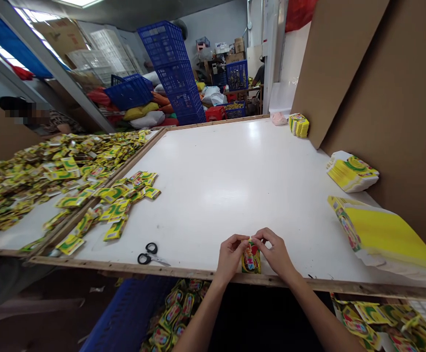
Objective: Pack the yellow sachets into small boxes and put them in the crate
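At the front edge of the white table, a small yellow and green printed box [251,259] stands between my hands. My left hand [232,254] pinches its top edge from the left, thumb and forefinger together. From the other side, my right hand [273,248] is closed in a pinch at the same top edge. The fingertips nearly meet there and partly hide the top of the box. Black-handled scissors [151,253] lie on the tabletop, left of my hands.
A wooden strip [113,181] divides the white tabletop [213,171] from a heap of yellow packets [62,166]. Stacks of flat yellow cartons [389,234] line the right side. Below the edge, a blue crate [124,313] adjoins several packets [176,313]. A person [51,117] sits at far left.
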Tool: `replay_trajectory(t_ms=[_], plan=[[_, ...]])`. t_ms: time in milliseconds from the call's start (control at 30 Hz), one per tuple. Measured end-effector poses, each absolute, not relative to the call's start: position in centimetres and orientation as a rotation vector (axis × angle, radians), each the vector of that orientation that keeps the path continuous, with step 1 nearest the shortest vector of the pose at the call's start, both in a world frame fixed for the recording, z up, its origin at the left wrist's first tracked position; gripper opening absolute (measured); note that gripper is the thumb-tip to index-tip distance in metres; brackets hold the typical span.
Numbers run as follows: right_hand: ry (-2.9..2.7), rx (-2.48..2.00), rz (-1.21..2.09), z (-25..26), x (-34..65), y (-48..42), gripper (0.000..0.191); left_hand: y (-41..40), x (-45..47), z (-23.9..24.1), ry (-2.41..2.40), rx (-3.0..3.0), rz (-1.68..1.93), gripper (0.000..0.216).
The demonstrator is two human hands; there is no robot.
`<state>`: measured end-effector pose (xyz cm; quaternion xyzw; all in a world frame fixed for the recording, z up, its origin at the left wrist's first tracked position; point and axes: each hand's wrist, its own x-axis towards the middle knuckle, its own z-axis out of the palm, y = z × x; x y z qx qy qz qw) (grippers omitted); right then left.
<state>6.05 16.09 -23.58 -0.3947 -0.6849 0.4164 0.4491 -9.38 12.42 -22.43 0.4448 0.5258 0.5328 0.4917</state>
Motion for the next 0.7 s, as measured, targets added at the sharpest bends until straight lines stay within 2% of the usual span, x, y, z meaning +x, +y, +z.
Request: replay_trajectory(t_ms=[167, 300, 400, 533, 700], plan=[[-1.663, -0.962, 1.098, -24.1, 6.2, 14.8, 0.026, 11.4, -8.8, -22.6, 1.204, 1.039, 1.271, 0.022], [-1.644, -1.043, 1.228, -24.0, 6.8, 13.9, 0.032, 9.5, -10.3, -22.0, 1.341, 1.043, 1.392, 0.022], [-1.647, -1.147, 1.296, -24.8, 8.0, 14.6, 0.044, 6.1, -15.2, -20.1, 1.553, 1.095, 1.411, 0.023], [-1.818, -1.24, 1.216, -25.7, 8.8, 18.1, 0.037, -0.1, -23.7, -16.6, 1.79, 1.312, 0.979, 0.022], [-2.053, -1.181, 1.036, -25.8, 4.2, 23.1, 0.034, -2.0, -32.9, -15.9, 2.224, 1.456, 0.932, 0.029]])
